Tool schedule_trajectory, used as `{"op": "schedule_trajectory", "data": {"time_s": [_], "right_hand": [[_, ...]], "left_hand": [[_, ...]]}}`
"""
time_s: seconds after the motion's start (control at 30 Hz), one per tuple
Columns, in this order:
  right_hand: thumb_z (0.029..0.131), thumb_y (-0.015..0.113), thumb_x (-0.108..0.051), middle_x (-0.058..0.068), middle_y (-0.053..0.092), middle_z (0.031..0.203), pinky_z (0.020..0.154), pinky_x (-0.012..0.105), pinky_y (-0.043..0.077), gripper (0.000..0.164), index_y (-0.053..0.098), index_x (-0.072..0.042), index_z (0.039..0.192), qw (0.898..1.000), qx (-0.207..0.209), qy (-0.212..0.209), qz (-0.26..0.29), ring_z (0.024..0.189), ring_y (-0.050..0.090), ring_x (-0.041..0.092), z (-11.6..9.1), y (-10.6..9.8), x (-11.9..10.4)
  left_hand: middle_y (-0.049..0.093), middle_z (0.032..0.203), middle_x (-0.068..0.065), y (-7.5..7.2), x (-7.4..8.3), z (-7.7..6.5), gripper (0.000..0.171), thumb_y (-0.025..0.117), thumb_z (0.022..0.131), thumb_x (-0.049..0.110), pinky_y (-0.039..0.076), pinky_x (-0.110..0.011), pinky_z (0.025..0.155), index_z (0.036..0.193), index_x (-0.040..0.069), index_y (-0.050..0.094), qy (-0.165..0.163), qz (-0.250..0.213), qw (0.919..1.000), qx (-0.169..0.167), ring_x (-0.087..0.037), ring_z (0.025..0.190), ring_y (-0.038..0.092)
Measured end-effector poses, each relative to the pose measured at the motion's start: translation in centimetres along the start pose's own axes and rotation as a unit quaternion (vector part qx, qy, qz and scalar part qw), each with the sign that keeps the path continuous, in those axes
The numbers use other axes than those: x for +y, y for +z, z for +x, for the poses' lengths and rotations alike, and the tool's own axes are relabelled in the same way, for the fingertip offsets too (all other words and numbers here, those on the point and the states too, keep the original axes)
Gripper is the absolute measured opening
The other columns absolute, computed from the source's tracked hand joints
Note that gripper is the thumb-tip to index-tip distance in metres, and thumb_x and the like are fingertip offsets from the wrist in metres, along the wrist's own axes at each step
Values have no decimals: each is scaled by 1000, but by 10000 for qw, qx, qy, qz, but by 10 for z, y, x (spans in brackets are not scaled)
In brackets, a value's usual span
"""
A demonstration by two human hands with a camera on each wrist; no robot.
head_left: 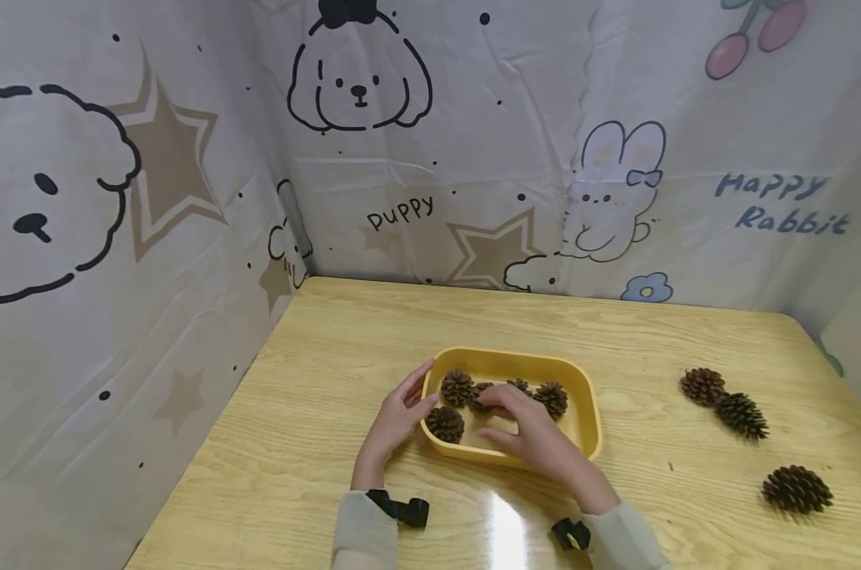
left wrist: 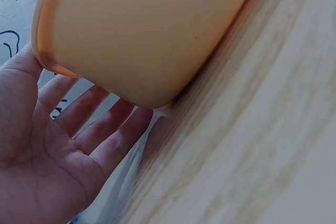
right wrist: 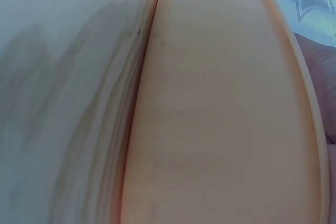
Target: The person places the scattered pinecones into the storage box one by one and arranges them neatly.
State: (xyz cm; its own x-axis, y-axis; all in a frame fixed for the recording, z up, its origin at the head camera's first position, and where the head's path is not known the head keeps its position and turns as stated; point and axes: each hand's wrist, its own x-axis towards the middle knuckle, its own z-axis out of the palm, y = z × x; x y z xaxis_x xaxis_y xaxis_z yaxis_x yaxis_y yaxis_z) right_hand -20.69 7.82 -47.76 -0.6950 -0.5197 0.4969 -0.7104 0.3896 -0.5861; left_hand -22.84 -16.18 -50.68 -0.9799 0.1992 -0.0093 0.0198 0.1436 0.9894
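A yellow plastic box [head_left: 586, 396] with rounded corners stands on the table, several brown pine cones [head_left: 457, 387] lying in it. My left hand [head_left: 396, 416] holds the box's left end, thumb at the rim and fingers against the outer wall; the left wrist view shows this hand [left wrist: 63, 150] from the palm side. Over the box is my right hand [head_left: 533, 427], its fingertips beside a pine cone near the middle, thumb and forefinger apart with a gap between them. In the right wrist view the box wall [right wrist: 220, 103] hides most of that hand.
Three more pine cones lie right of the box: two close together, a rounder one [head_left: 703, 386] and a longer one [head_left: 741, 416], and another [head_left: 797, 489] nearer the front. A printed cloth [head_left: 473, 174] hangs behind and left of the wooden table [head_left: 302, 412].
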Motion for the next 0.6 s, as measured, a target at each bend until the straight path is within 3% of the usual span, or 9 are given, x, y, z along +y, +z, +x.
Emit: {"op": "schedule_trajectory", "data": {"time_s": [0.2, 0.33, 0.5, 0.6], "right_hand": [[70, 82, 4, 18, 65, 113, 79, 36, 63, 46, 63, 4, 112, 9963, 729, -283, -368, 97, 67, 29, -15, -16, 5], [67, 82, 8, 19, 65, 114, 84, 28, 61, 50, 63, 6, 113, 9927, 1067, -368, -415, 98, 67, 29, -23, -29, 6], [67, 80, 14, 20, 63, 116, 95, 11, 52, 53, 62, 7, 116, 9894, 1415, -229, -235, 111, 63, 9, -38, -46, 11], [67, 79, 16, 20, 62, 118, 97, 14, 52, 54, 62, 3, 118, 9874, 1566, 45, -206, 117, 58, 2, -53, -58, 17]], "left_hand": [[35, 159, -6, 1, 0, 1, 59, 62, 97, 19, 30, -45, 123, 151, 26, 40, -81, 76, 9999, 39, -29, 147, 35], [35, 159, -6, 1, -1, 1, 58, 62, 97, 18, 31, -46, 122, 150, 26, 41, -110, 118, 9998, 113, -29, 147, 35], [34, 159, -8, 0, 1, 1, 59, 61, 97, 18, 35, -48, 119, 151, 25, 39, -84, 94, 9999, 55, -31, 146, 35], [34, 160, -8, 3, 0, 1, 59, 61, 98, 19, 36, -48, 118, 151, 25, 38, -65, 81, 9999, -6, -31, 146, 35]]}}
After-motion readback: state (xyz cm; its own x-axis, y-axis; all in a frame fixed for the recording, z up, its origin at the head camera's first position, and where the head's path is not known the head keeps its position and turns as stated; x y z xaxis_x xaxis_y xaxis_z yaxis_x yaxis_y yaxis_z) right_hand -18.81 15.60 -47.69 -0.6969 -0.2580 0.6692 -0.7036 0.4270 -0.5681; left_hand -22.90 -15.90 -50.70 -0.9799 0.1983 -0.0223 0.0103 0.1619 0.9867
